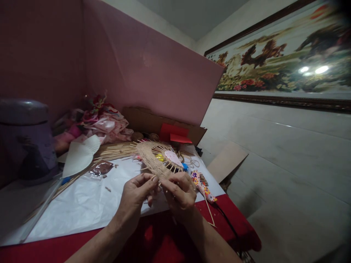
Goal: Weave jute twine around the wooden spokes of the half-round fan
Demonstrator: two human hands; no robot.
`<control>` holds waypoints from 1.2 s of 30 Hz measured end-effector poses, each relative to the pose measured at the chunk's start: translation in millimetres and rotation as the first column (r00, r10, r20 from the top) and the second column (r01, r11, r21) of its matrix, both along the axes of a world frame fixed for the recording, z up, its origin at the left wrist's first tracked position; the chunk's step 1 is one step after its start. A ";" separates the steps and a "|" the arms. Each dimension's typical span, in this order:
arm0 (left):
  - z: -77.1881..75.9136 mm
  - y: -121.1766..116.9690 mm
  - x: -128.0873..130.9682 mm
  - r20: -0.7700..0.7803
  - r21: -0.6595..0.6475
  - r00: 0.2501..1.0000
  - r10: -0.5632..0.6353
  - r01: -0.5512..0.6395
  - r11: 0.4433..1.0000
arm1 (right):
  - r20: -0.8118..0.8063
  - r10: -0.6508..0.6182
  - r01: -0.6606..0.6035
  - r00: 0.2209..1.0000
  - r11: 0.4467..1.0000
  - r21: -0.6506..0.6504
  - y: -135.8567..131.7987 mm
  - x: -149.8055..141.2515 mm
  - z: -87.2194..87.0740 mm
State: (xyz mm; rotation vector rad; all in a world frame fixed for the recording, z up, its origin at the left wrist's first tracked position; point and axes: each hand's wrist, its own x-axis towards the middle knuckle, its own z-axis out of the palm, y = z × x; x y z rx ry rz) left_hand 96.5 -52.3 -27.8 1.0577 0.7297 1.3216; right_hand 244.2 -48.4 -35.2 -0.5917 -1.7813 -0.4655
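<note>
A round twine-and-stick weaving (153,160) is held up in front of me, tan twine wound round thin wooden sticks that spread from a pale pink centre piece (173,159). At its near edge, my left hand (138,190) pinches the rim with thumb and forefinger. My right hand (182,191) grips the same edge just to the right, fingers curled. The fingertips of both hands almost meet. What lies right between them is too small to make out.
White paper (90,204) covers much of the red table (233,219). Bundled sticks (115,150), a white pleated fan (81,155) and a small plastic packet (101,168) lie left. A purple canister (26,142) stands far left. Flowered cloth (204,186) and a black cord (226,219) are right.
</note>
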 end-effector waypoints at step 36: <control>6.4 -16.1 -4.0 -0.138 0.258 0.897 0.420 -0.377 0.890 | -0.035 -0.092 0.094 0.995 0.994 0.060 7.1 0.3 -2.3</control>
